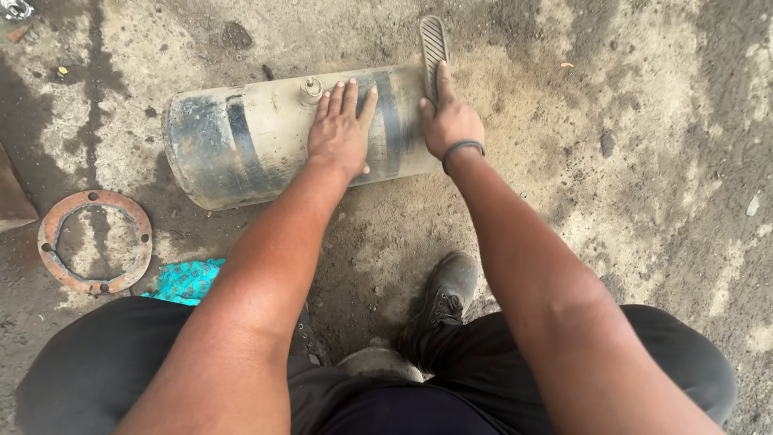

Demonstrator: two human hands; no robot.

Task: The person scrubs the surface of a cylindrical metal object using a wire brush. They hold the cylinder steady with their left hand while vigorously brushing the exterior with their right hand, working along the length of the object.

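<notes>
Dirty metal tank [241, 137] lies on side under my left hand [340, 129], long axis left-right across fingers. Left fingers flat, spread. My right hand [449, 122] presses ribbed file [433, 48], pointing away past fingertips.

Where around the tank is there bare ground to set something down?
Right of the tank, past the right hand and ribbed pedal, is open dirt. Crowded: the left side, with the rusty ring and teal cloth, and near the shoe.
</notes>
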